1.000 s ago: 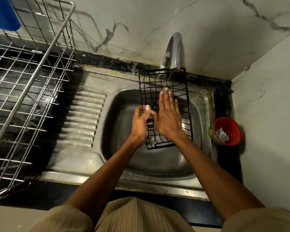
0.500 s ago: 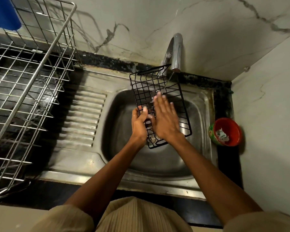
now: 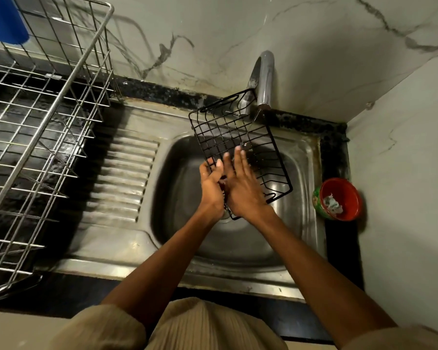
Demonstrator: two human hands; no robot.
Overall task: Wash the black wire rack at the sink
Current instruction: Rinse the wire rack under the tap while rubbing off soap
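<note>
We hold the black wire rack (image 3: pixel 234 137) tilted over the sink (image 3: pixel 301 157), its far edge just under the tap (image 3: pixel 263 79). The left hand (image 3: pixel 211 184) curls its grip round the near edge; the right hand (image 3: pixel 243 183) lies flat on the grid. Wet wire may slip from this one-handed hold and drop into the basin. The rack is a thin, glossy, open mesh.

Beige ribbed top, fabric w/ fine vertical ribs. Sleeves pushed up past elbows, forearms bare down to left hand (image 3: pixel 211 184) & right hand (image 3: pixel 243 184). No rings or watch.
</note>
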